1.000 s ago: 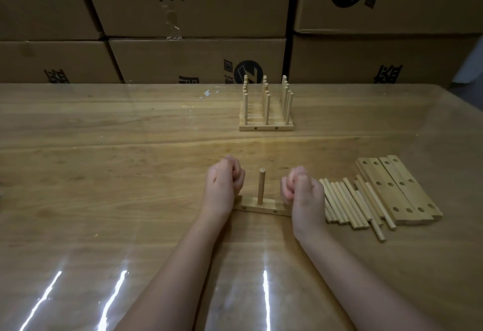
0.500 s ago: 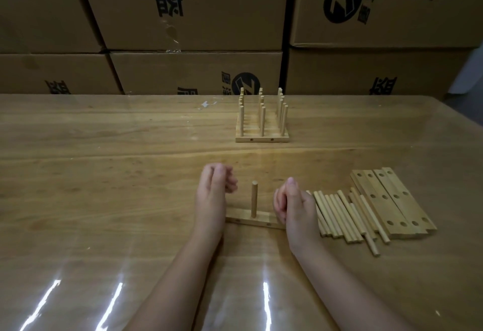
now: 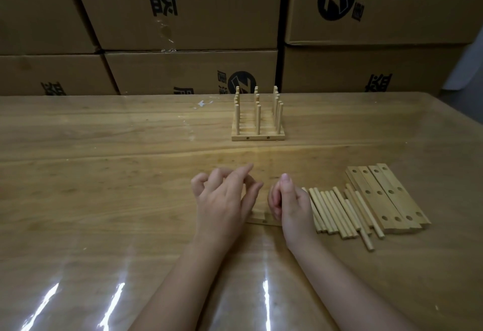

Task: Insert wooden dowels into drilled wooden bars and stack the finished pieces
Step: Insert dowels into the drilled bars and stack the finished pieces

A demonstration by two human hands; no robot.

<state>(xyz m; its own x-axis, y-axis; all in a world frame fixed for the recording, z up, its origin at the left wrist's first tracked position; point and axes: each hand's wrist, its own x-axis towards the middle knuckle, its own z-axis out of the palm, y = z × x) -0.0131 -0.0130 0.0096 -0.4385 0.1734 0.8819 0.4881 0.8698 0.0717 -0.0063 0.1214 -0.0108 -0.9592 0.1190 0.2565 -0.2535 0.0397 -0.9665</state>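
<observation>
Just left of the drilled bar [image 3: 264,220], which lies flat on the tabletop [image 3: 104,186] close to the person, the left hand [image 3: 224,200] hovers over the bar's left end. Its fingers are loosely bent and spread, the forefinger reaching forward, and nothing shows in its grasp. Only a short strip of the bar's near edge, with one side hole, shows between the wrists, and whether a dowel stands in it behind the fingers cannot be told. Beyond the bar, farther up the tabletop, the finished pieces [image 3: 257,135] sit side by side with their pegs upright in rows. Touching the bar's right end, the right hand [image 3: 291,206] has its fingers curled inward and the thumb raised; whether it holds a dowel cannot be told. The step in hand seems to be filling this bar. To do it well, the left hand should pin the bar flat while the right brings each dowel down plumb over its hole, seating it with a straight push rather than a lean. Right of the bar lie the loose dowels [image 3: 337,210], packed in a row, and right of those the spare bars [image 3: 386,197], holes upward. Behind everything, well beyond the bar, stacked cardboard boxes [image 3: 183,74] are closed and taped, so their contents are hidden.
</observation>
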